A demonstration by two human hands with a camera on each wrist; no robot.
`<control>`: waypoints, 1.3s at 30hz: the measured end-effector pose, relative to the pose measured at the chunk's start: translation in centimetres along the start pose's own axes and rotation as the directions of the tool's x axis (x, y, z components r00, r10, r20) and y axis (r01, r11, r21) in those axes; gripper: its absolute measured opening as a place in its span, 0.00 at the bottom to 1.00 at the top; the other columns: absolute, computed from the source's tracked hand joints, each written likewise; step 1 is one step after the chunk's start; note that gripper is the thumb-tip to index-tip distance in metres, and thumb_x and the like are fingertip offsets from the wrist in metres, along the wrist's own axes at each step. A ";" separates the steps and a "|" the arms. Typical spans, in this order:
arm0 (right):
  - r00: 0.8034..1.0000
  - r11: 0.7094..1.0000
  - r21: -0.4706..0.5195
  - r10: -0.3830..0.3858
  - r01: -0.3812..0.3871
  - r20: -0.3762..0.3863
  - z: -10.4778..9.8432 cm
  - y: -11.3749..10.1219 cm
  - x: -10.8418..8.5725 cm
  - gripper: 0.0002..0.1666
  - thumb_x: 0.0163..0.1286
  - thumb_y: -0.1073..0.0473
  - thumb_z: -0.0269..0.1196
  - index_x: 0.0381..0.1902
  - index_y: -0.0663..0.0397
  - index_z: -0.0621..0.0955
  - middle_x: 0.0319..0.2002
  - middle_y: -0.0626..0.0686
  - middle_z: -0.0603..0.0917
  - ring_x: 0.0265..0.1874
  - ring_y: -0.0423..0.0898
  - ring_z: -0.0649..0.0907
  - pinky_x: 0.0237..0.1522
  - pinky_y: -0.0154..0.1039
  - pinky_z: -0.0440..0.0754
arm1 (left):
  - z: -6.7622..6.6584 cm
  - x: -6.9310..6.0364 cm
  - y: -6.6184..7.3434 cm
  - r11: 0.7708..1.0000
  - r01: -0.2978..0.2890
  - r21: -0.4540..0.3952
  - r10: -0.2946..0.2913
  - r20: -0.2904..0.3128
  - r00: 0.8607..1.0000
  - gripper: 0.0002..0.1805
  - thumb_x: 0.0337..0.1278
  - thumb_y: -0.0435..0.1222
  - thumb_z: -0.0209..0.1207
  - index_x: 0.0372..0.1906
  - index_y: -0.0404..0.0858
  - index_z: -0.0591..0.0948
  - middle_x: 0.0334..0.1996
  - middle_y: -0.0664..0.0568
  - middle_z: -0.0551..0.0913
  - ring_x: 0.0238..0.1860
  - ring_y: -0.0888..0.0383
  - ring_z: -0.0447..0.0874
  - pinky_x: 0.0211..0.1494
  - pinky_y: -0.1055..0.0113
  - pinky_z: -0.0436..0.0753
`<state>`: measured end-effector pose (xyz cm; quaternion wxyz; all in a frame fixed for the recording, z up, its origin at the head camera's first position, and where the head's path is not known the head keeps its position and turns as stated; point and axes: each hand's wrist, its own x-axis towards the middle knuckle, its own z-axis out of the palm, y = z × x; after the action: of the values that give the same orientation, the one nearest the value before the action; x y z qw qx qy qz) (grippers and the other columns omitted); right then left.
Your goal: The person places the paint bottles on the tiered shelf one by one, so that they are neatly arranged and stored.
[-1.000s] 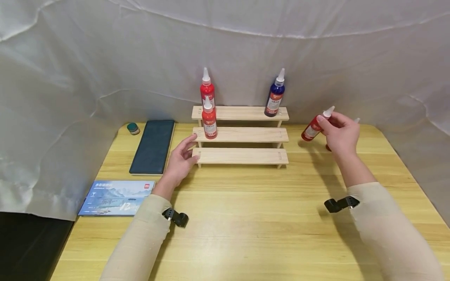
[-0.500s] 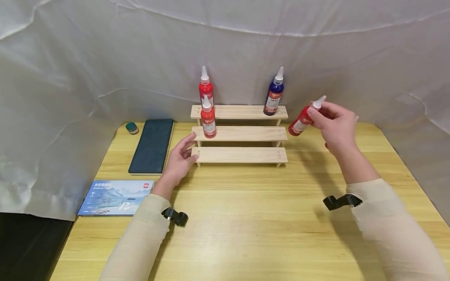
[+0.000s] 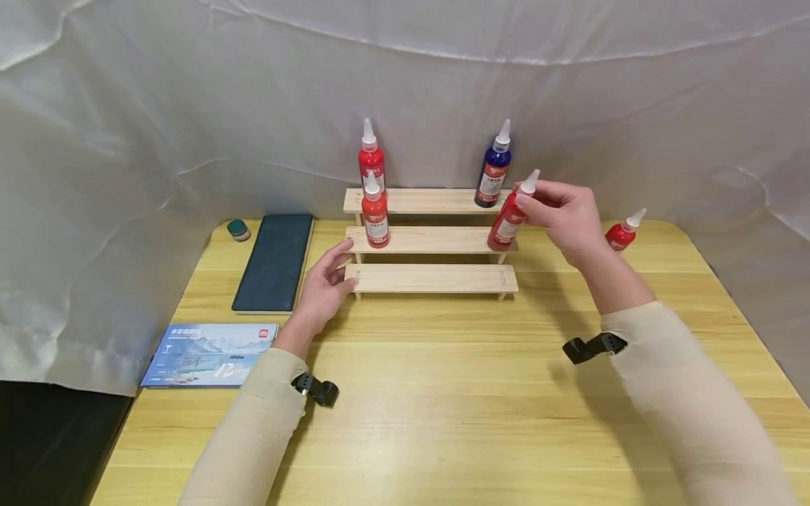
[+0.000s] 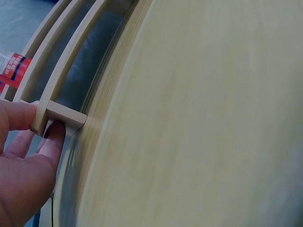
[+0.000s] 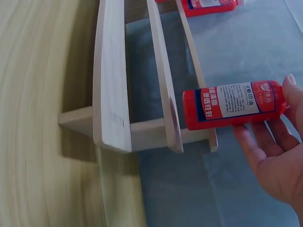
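Note:
My right hand point(image 3: 566, 218) holds a red bottle point(image 3: 508, 223) with a white pointed cap by its upper part. The bottle tilts, cap to the right, with its base over the right end of the middle shelf. In the right wrist view, a small gap shows between the bottle point(image 5: 232, 105) and the shelf edge point(image 5: 165, 90). My left hand point(image 3: 325, 288) grips the left end of the three-tier wooden rack point(image 3: 430, 280); the left wrist view shows thumb and fingers around the end of one shelf point(image 4: 66, 71).
A red bottle point(image 3: 371, 160) and a dark blue bottle point(image 3: 495, 172) stand on the top shelf, another red bottle point(image 3: 376, 223) on the middle one. One more red bottle point(image 3: 620, 237) is at right. At left lie a dark notebook point(image 3: 273, 263), a small jar point(image 3: 238, 230) and a blue box point(image 3: 205, 355).
My right hand has carried the red bottle leftward from the right side of the table to the middle shelf's right end, uncovering the bottle behind it. My left hand stays on the rack.

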<state>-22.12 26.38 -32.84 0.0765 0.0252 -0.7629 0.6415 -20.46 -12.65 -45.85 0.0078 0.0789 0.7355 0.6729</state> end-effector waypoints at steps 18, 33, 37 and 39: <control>0.998 0.997 -0.079 -0.010 0.015 0.061 2.4 0.5 1.1 0.23 0.67 0.59 0.70 0.58 0.61 0.83 0.48 0.52 0.86 0.47 0.47 0.83 0.47 0.36 0.82 | -0.1 0.2 -0.3 1.000 0.003 -0.001 -0.003 0.002 1.000 0.38 0.61 0.15 0.56 0.73 0.46 0.70 0.68 0.48 0.72 0.68 0.48 0.67 0.70 0.55 0.65; 0.998 0.998 -0.069 0.011 -0.007 0.055 2.4 0.3 1.3 0.23 0.67 0.59 0.70 0.57 0.61 0.84 0.48 0.53 0.86 0.47 0.47 0.83 0.46 0.37 0.83 | 0.0 0.1 -0.2 1.000 -0.002 -0.003 0.002 0.000 1.000 0.38 0.60 0.15 0.56 0.73 0.46 0.70 0.68 0.49 0.73 0.68 0.49 0.68 0.69 0.55 0.67; 0.999 0.994 -0.107 0.007 -0.001 0.050 2.4 0.5 1.2 0.23 0.67 0.57 0.70 0.57 0.60 0.84 0.48 0.54 0.85 0.47 0.48 0.83 0.45 0.36 0.83 | 0.0 0.1 -0.2 1.000 -0.007 -0.004 0.007 -0.002 1.000 0.38 0.60 0.14 0.56 0.72 0.45 0.71 0.67 0.49 0.73 0.68 0.47 0.68 0.69 0.56 0.67; 0.999 0.992 -0.123 0.005 0.001 0.045 2.4 0.5 1.2 0.23 0.66 0.56 0.71 0.57 0.60 0.84 0.48 0.54 0.85 0.46 0.48 0.83 0.45 0.36 0.83 | 0.0 0.1 -0.2 1.000 -0.008 -0.003 0.008 -0.004 1.000 0.38 0.59 0.14 0.56 0.72 0.45 0.71 0.67 0.49 0.73 0.68 0.47 0.68 0.69 0.56 0.66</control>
<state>-23.55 24.20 -33.58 0.0599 0.0342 -0.8024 0.5928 -20.60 -12.65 -46.03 0.0039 0.0803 0.7340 0.6744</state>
